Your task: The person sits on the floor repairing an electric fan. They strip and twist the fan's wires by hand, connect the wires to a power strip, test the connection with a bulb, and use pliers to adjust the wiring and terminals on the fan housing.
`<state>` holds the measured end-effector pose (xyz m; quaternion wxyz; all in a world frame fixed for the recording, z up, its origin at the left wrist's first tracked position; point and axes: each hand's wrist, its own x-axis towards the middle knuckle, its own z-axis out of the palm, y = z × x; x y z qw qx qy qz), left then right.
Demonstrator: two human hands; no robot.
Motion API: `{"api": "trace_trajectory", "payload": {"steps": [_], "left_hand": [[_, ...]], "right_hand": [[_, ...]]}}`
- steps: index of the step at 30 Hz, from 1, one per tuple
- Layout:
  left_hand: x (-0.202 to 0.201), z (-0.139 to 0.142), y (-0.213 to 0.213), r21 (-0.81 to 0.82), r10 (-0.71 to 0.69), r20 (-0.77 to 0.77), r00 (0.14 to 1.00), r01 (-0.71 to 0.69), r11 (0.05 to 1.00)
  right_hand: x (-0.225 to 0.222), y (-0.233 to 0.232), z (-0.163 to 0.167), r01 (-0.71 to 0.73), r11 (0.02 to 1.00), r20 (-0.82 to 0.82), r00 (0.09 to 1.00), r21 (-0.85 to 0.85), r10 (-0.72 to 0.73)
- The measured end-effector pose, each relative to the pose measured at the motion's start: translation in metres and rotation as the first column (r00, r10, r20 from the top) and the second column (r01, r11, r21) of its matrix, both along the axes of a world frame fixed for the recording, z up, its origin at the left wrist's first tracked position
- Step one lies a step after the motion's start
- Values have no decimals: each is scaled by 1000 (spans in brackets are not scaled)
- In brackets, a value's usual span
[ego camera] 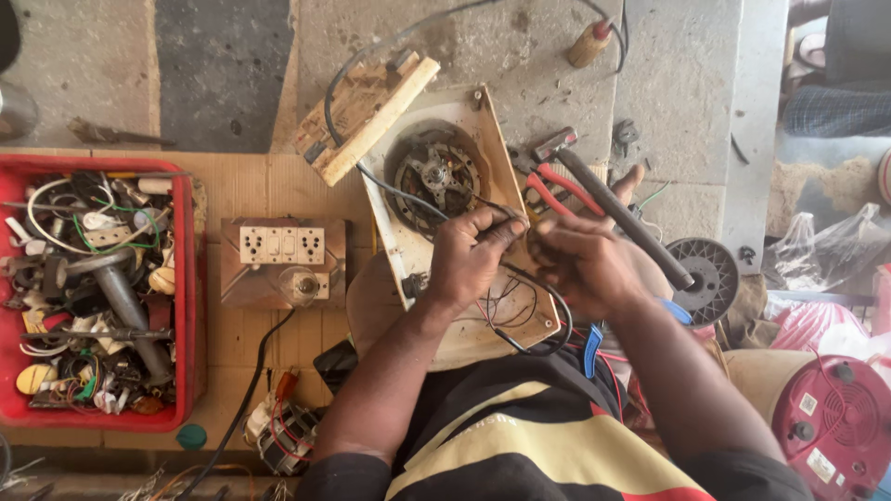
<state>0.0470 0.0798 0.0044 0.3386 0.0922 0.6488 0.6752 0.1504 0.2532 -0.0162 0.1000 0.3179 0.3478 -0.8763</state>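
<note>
Black wire (pixel 520 278) pinched in my left hand (pixel 469 255) over cream motor base (pixel 436 269) on lap, steadied for work. My right hand (pixel 585 264) closed on wire end beside it. Red pliers (pixel 557 186) parked within reach; red parts tray (pixel 186 278) left.

Black, cream and red striped shirt (pixel 520 436)
</note>
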Motion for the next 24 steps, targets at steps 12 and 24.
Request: {"api": "trace_trajectory", "payload": {"steps": [12, 24], "left_hand": [[-38, 15, -123, -258, 171, -349, 921, -270, 928], [-12, -91, -105, -591, 364, -17, 931, -303, 748]], "right_hand": [[-61, 182, -121, 339, 881, 22, 930, 329, -366], [-187, 248, -191, 757, 567, 287, 650, -324, -704]]}}
